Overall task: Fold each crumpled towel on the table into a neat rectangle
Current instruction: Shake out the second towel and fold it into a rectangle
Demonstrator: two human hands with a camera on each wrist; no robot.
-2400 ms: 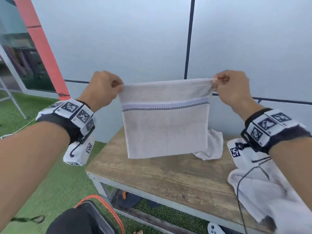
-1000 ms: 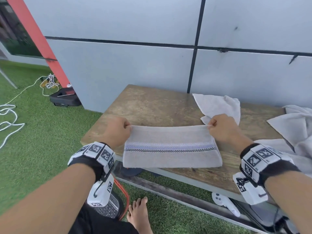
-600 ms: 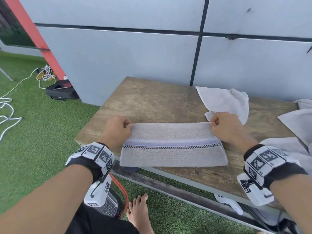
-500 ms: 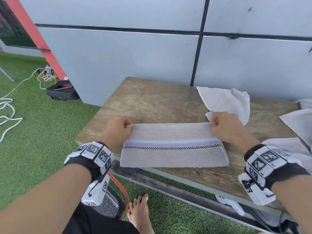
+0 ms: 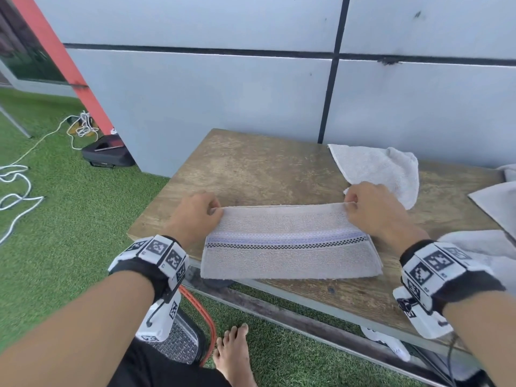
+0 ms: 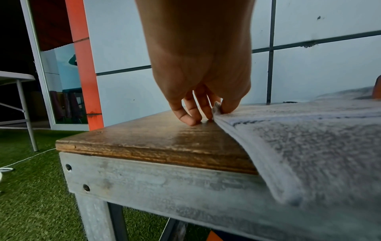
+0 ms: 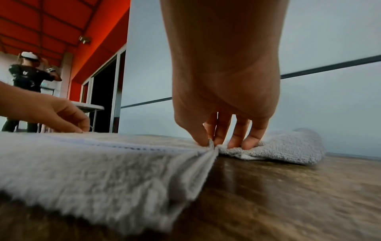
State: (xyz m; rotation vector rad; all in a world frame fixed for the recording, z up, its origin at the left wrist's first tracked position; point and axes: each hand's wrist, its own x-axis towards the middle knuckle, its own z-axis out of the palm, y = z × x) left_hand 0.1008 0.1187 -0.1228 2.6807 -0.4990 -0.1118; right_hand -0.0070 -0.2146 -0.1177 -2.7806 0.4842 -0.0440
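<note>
A grey towel (image 5: 290,241) with a purple and checked stripe lies folded on the wooden table (image 5: 259,169), its near edge at the table's front rim. My left hand (image 5: 195,216) pinches its far left corner (image 6: 216,108) between thumb and fingers. My right hand (image 5: 371,210) pinches the far right corner (image 7: 211,145), other fingertips resting on a white towel. In the left wrist view the towel (image 6: 309,146) hangs slightly over the table edge.
A crumpled white towel (image 5: 382,169) lies just behind my right hand. More white towels (image 5: 494,208) sit at the table's right end. A grey panelled wall (image 5: 251,93) backs the table. A black bag (image 5: 107,155) and cables lie on the grass at left.
The towel came down from hanging in the air onto the table. In the last half second both hands keep pinching the far corners, almost still.
</note>
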